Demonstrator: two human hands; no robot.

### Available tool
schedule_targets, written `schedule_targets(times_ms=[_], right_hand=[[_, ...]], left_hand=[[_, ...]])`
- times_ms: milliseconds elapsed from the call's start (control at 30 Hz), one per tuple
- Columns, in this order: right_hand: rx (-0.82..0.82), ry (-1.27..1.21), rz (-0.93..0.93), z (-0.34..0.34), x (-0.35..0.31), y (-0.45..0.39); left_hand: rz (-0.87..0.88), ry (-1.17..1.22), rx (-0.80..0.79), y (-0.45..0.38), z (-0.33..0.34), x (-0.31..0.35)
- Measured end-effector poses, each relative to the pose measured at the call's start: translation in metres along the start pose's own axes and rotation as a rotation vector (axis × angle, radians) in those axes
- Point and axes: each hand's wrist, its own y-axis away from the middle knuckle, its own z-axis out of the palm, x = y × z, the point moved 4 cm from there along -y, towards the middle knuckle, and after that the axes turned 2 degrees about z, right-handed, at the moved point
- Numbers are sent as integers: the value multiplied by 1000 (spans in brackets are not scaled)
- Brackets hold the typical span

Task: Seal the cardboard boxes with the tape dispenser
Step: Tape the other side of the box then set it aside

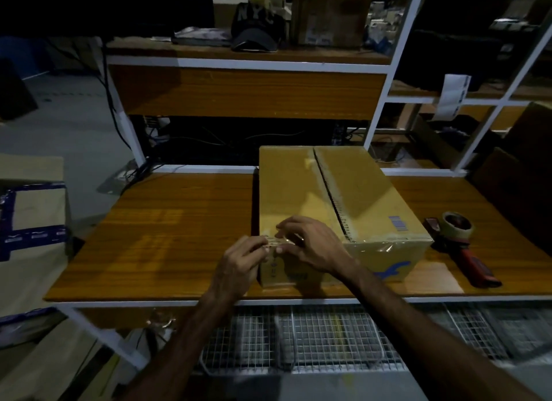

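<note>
The cardboard box (pixel 298 188) is tan with a blue logo and a blue striped label. The tape dispenser (pixel 466 251) is red and black, the counter (pixel 179 236) orange-brown woodgrain.

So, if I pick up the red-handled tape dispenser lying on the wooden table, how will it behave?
The red-handled tape dispenser is probably rigid and easy to grip by its long handle. It lies on its side, so it seems unlikely to roll. The roll end looks bulkier, so it may feel front-heavy.
</note>
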Motion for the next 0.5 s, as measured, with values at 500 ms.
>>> schedule_targets(times_ms=[500], right_hand=[[43, -7, -14, 7, 2, 8]], left_hand=[[-483, 253, 149, -12, -5, 5]])
